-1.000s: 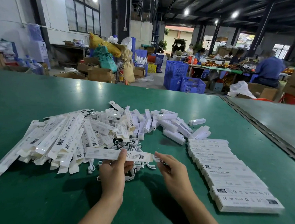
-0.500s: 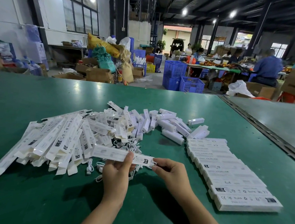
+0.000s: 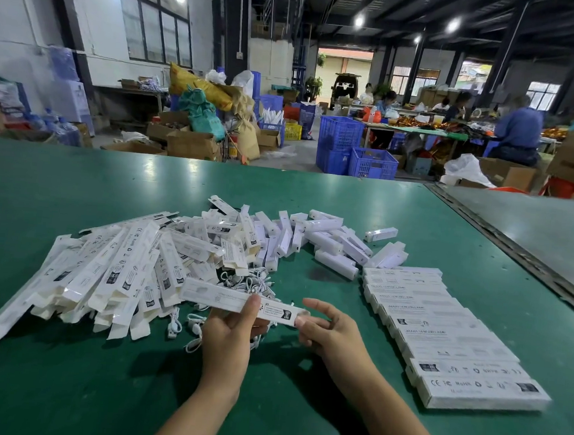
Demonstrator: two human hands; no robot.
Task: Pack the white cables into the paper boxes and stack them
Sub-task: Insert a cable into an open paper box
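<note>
Table: a green work table [image 3: 59, 388] carries everything.
Left hand: the left hand [image 3: 232, 329] grasps a long white paper box [image 3: 237, 301] near its middle, thumb on top, fingers beneath.
Right hand: the right hand [image 3: 328, 330] pinches that box's right end, forefinger raised straight.
Cables: loose white cables [image 3: 194, 326] lie tangled under the held box.
Left pile: flat unfolded white paper sleeves [image 3: 109, 272], heaped.
Right side: closed white paper boxes [image 3: 441, 329] overlap in 1 row.
Far heap: short white boxes [image 3: 325, 241].
Floor beyond: blue plastic crates [image 3: 372, 162].
</note>
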